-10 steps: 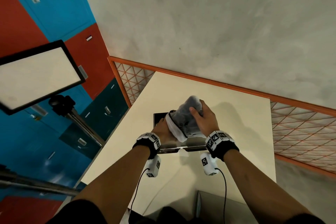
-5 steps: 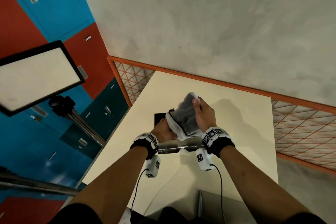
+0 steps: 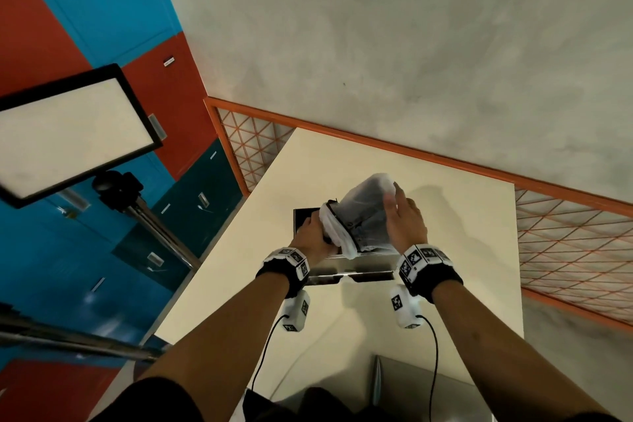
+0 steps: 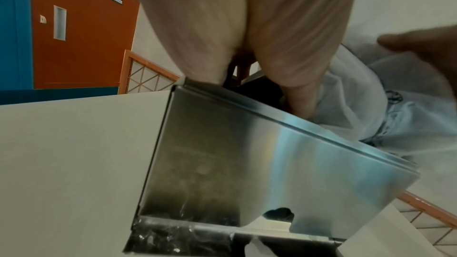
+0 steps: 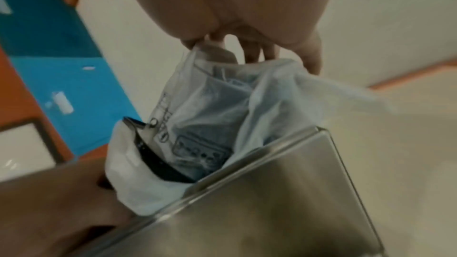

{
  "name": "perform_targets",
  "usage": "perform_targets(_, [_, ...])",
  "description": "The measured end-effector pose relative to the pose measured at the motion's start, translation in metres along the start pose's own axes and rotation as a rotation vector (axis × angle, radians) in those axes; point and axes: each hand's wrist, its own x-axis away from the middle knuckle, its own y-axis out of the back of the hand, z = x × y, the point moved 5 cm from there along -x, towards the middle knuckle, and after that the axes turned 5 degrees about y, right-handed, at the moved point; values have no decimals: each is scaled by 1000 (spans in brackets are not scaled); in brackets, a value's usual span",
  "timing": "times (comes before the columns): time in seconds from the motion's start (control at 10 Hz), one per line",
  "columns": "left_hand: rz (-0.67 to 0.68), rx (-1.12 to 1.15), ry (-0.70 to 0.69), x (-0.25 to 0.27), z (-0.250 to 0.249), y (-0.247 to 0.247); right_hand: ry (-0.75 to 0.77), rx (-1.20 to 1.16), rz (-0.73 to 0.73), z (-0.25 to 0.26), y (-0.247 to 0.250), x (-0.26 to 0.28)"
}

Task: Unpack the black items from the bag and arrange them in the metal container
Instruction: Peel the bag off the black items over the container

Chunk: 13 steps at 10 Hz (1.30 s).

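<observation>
A translucent white plastic bag [image 3: 364,209] lies tilted over a shiny metal container [image 3: 342,262] on the cream table [image 3: 462,233]. Its rolled mouth points left and down into the container. A stack of black items [image 5: 153,153] pokes out of that mouth. My left hand [image 3: 313,228] reaches over the container's rim [image 4: 272,108], fingers curled round the black stack at the mouth. My right hand [image 3: 399,212] pinches the bag's closed end [image 5: 217,52] and holds it up. The container's inside is mostly hidden.
A light panel [image 3: 68,137] on a tripod stands left of the table. An orange mesh railing [image 3: 565,243] runs behind and to the right. A grey metal surface [image 3: 428,394] sits at the near edge. Cables hang from both wrists.
My right hand has lifted the bag's closed end higher and farther from me, stretching the bag. The left hand stays at the bag's mouth in the container.
</observation>
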Motion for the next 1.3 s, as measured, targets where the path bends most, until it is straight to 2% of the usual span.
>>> perform_targets(0.2, [56,-75,-23,0,-9,0,11,-105,40,2,-16,12])
perform_targets(0.4, [93,-70,70,-37,17,-17,88,-277,53,35,-6,-1])
perform_targets(0.5, [33,-64,83,-26,20,-6,148,-338,51,60,6,-1])
perform_targets(0.6, [11,42,160,26,-8,19,239,-343,79,76,8,6])
perform_targets(0.7, [-15,96,126,28,-14,20,288,-180,106,67,-8,12])
perform_targets(0.8, [11,86,90,26,-21,16,211,-9,69,44,-22,11])
perform_targets(0.9, [51,26,44,5,-10,0,69,48,52,20,-25,7])
perform_targets(1.0, [55,-38,3,23,-25,9,71,6,99,16,-23,3])
perform_targets(1.1, [75,-99,7,15,-14,2,188,-64,136,32,-20,4])
perform_targets(1.2, [92,-99,-9,-5,7,-6,306,-59,79,49,-13,6])
perform_targets(1.3, [98,-168,-33,13,-2,12,313,-123,58,57,-12,9])
